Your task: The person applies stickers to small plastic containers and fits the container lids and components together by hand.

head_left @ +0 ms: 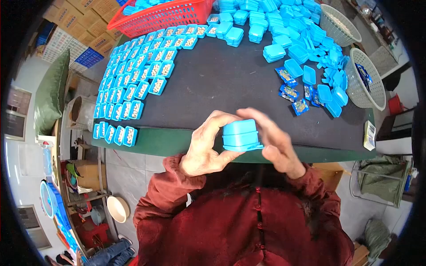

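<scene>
A small blue plastic box (240, 135) is held over the near edge of the table, its side towards me and a rim along its lower edge. My left hand (206, 146) grips it from the left, thumb below and fingers curled over the far side. On the other side, my right hand (277, 144) is slightly blurred, its fingers stretched out past the box and its thumb close to the rim. Whether the right fingertips touch the box cannot be made out. The inside of the box is hidden.
Rows of blue trays (141, 90) with small pale pieces stand at left. A red basket (164, 20) is behind them. Blue boxes (293, 42) are heaped at back right, near printed packets (300, 106) and two pale baskets (367, 80). Another person's legs (111, 255) show lower left.
</scene>
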The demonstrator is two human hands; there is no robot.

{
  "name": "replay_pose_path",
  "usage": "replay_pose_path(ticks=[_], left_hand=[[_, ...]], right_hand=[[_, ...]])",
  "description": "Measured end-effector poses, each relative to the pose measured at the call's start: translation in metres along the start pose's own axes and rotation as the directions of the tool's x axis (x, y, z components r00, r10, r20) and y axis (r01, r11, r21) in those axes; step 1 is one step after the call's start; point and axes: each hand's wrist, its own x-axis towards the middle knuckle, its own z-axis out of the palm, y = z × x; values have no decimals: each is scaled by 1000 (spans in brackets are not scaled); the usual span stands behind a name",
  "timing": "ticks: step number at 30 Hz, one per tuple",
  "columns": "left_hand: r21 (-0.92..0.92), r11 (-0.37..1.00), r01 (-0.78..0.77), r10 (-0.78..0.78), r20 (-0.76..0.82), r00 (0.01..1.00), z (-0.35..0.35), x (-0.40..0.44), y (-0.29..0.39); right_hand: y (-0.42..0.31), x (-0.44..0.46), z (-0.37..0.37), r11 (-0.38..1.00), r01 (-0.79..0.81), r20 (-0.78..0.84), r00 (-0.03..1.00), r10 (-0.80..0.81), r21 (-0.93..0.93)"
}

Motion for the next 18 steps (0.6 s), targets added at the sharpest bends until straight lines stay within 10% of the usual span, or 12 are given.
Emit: replay_pose_path(ticks=[4,18], left_hand=[[-7,989,-150,145,-203,968,21,-5,-6],[183,963,-196,212,-74,974,46,-13,2]], right_hand=[[9,-6,19,976,-20,-69,997,36,218],[19,-37,34,926,-78,-89,989,119,370]])
